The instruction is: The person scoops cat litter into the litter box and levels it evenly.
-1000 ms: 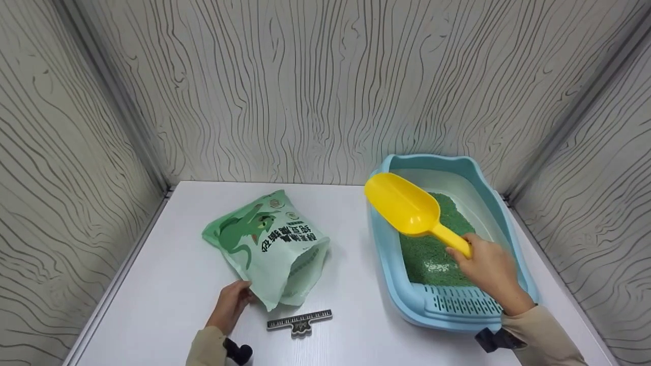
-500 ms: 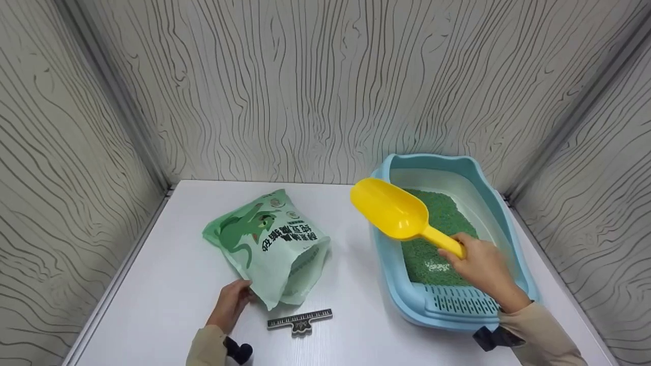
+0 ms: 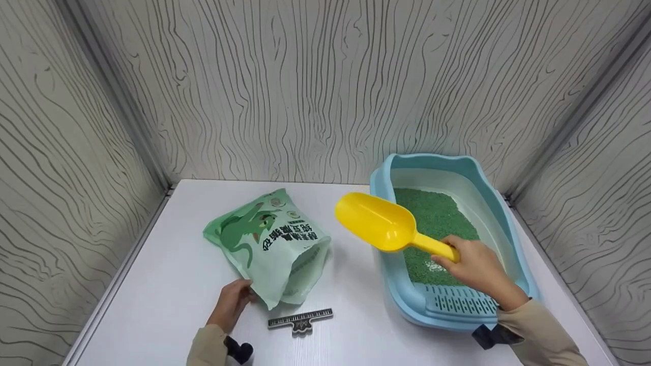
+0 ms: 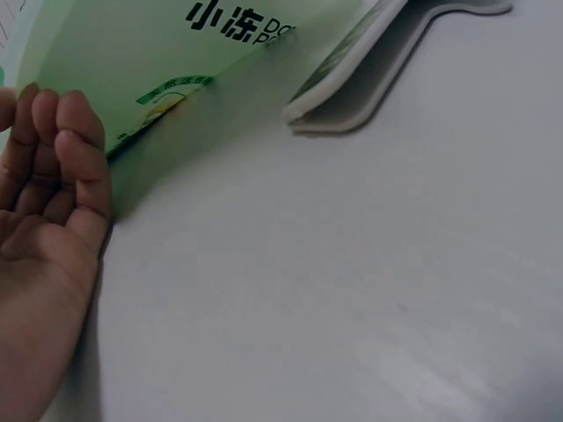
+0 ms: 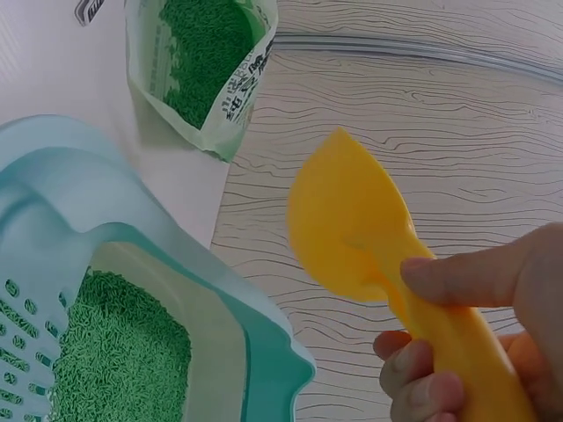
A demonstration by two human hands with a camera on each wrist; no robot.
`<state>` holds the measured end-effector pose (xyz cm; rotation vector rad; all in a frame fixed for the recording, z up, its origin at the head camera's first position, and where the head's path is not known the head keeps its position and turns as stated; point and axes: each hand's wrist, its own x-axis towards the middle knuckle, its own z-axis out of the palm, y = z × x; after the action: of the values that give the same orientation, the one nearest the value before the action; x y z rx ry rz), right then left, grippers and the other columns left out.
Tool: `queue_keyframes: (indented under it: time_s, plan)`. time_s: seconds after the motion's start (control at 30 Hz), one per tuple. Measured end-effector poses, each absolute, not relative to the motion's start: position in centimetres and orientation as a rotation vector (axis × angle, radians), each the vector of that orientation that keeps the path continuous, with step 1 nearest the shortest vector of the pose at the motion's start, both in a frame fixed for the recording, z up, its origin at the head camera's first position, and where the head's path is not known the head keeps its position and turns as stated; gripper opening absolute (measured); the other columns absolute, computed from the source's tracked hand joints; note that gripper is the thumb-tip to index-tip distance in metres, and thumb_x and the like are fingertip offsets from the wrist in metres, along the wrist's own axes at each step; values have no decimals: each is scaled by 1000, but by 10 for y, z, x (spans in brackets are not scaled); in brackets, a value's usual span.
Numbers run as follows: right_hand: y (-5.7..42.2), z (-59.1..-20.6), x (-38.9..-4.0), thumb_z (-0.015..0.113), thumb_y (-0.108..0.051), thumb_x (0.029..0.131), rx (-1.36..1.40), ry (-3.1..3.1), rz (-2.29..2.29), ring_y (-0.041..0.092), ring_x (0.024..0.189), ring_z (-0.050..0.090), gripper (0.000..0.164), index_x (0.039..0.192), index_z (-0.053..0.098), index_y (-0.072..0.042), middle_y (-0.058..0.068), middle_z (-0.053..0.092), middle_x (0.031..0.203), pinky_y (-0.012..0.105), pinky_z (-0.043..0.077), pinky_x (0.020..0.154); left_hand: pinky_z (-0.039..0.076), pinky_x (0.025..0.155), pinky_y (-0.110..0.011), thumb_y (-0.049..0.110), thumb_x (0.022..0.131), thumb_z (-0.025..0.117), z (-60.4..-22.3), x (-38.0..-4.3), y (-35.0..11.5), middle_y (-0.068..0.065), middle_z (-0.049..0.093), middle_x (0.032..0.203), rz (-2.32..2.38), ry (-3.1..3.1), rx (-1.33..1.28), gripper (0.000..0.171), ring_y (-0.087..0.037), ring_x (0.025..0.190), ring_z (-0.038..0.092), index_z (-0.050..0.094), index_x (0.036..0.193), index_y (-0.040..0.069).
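My right hand grips the handle of a yellow scoop, held above the left rim of a light-blue litter box. The scoop's bowl looks bare inside and reaches left past the rim. Green pellet litter covers much of the box floor. An opened green bag of cat litter lies to the left, its mouth facing the front; green pellets show inside it in the right wrist view. My left hand pinches the bag's near left edge; its fingers are curled, the thumb mostly cut off.
A dark, patterned bag clip lies on the white table in front of the bag's mouth. Wood-grain panels stand behind and at both sides. A slotted ledge spans the litter box's near end.
My right hand has carried the yellow scoop left and slightly down, away from over the litter toward the bag. The left hand and the bag have stayed in place.
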<state>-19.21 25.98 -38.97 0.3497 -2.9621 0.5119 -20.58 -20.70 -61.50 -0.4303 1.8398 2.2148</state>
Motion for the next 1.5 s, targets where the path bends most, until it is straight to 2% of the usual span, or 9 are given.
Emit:
queue_keyframes:
  time_s: [1.17,1.5]
  plan:
    - [253,-400,-194,72,-30,83,672,-3119,482,4,58,40,28,97,67,-6,-5,58,70,20,32,54,51,80,-22,24,95,52,-618,-207,-210,5,57,87,2215,1839,-406,19,-10,85,56,61,96,7]
    - [248,-407,-195,72,-27,84,719,-3127,494,3,57,40,25,95,67,-5,-5,58,69,20,33,53,51,80,-22,24,96,51,-618,-207,-211,5,56,87,2210,1832,-390,18,-10,86,55,59,95,8]
